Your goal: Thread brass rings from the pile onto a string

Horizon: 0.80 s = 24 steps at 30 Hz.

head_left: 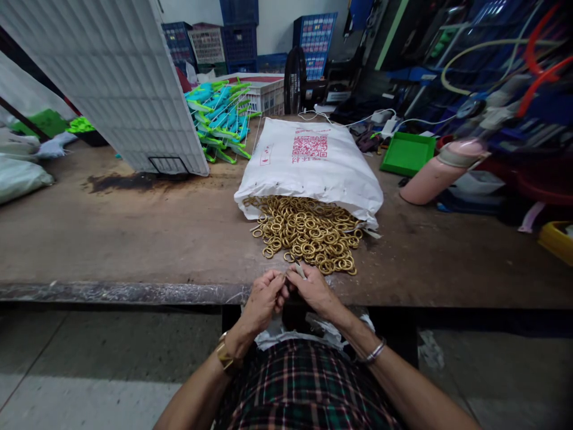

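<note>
My left hand [265, 300] is closed in a pinch at the table's front edge; what lies between its fingertips is too small and hidden to make out. Touching or nearly touching it, my right hand [314, 290] is closed around a small pale blade-like tool [299, 271], which sticks up between thumb and fingers. Just beyond both hands lies a heap of brass-coloured rings [308, 236]. The rings spill from the mouth of a white sack [277, 161] with red print, lying on its side.
The brown table [134, 245] carries an upright white ribbed panel [129, 83] at left and turquoise-green plastic parts [219, 116] behind. To the right stand a tilted pink bottle [432, 176] and a green tray [408, 153]. A black fan [294, 80] and crates are at the back.
</note>
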Each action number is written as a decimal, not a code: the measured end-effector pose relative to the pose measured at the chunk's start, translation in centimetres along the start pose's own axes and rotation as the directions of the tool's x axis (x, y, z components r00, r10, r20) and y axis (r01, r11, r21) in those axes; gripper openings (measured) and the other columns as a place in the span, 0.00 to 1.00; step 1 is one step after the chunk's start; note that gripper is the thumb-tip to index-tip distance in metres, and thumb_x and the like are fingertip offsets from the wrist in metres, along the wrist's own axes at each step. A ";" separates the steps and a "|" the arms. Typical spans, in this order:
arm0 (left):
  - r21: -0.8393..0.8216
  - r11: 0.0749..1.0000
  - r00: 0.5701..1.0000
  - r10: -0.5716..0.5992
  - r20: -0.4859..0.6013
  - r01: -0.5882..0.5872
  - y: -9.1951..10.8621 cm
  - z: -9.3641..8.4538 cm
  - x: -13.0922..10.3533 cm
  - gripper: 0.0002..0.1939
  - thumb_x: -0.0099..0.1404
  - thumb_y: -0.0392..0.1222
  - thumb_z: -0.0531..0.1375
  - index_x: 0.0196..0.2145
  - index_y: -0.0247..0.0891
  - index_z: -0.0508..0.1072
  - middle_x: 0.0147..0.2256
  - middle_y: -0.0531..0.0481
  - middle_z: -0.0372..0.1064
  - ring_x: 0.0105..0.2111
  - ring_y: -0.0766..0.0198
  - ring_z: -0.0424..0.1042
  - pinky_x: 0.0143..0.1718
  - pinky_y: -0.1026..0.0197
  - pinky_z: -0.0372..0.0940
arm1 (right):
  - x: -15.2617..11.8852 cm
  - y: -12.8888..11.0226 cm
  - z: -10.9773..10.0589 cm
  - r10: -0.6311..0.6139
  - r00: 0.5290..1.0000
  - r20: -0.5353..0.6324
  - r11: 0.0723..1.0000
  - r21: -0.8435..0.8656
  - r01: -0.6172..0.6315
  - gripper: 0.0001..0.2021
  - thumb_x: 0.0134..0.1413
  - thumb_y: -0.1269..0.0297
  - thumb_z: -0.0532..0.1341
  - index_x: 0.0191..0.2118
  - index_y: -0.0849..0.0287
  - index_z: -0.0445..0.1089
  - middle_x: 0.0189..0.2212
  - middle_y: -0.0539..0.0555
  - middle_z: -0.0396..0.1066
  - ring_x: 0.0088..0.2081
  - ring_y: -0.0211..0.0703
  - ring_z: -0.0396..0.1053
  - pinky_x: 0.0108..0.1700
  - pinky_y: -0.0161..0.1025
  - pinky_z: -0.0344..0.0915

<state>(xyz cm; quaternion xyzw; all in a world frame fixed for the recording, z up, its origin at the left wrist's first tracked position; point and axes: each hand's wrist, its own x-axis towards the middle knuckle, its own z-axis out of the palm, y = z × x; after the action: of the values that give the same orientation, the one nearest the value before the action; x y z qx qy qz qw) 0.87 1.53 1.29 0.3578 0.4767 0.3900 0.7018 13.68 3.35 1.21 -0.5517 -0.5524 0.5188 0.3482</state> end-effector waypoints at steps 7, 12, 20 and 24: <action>-0.072 0.997 1.000 0.010 0.013 -0.009 -0.1 0.0 -0.2 0.18 0.54 0.55 0.58 0.27 0.36 0.62 0.19 0.58 0.59 0.14 0.77 0.52 0.14 0.71 0.45 | 0.2 0.9 0.0 0.045 0.998 0.033 0.992 0.114 -0.048 0.10 0.49 0.60 0.52 0.23 0.59 0.62 0.16 0.44 0.60 0.18 0.30 0.52 0.22 0.29 0.51; -0.135 0.991 0.999 0.007 0.043 -0.001 0.0 -0.1 -0.3 0.18 0.54 0.55 0.58 0.28 0.36 0.61 0.19 0.58 0.58 0.14 0.78 0.51 0.14 0.72 0.44 | 0.2 0.8 -0.2 0.019 1.000 0.011 0.999 0.033 -0.019 0.11 0.50 0.62 0.50 0.22 0.59 0.61 0.16 0.45 0.58 0.18 0.31 0.52 0.22 0.30 0.50; -0.098 0.993 0.998 0.064 0.010 -0.063 -0.1 -0.3 -0.1 0.19 0.54 0.56 0.58 0.26 0.36 0.61 0.20 0.58 0.58 0.14 0.77 0.50 0.14 0.71 0.44 | -0.7 0.9 0.0 -0.202 0.976 0.077 0.785 -0.583 0.208 0.08 0.49 0.72 0.49 0.27 0.58 0.64 0.20 0.49 0.63 0.23 0.36 0.57 0.27 0.32 0.50; -0.004 0.995 0.995 0.095 -0.005 -0.095 -0.4 -0.5 0.0 0.19 0.55 0.57 0.56 0.26 0.36 0.61 0.19 0.58 0.58 0.14 0.76 0.50 0.14 0.71 0.45 | -0.8 1.1 0.1 -0.185 0.975 0.124 0.711 -0.668 0.220 0.11 0.47 0.74 0.49 0.32 0.58 0.66 0.21 0.50 0.66 0.24 0.37 0.60 0.28 0.33 0.49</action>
<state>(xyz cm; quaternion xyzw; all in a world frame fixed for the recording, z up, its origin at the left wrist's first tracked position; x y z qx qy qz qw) 0.47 1.44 0.79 0.3777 0.4601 0.4249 0.6820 13.96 2.42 0.29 -0.5640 -0.7684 0.2535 0.1648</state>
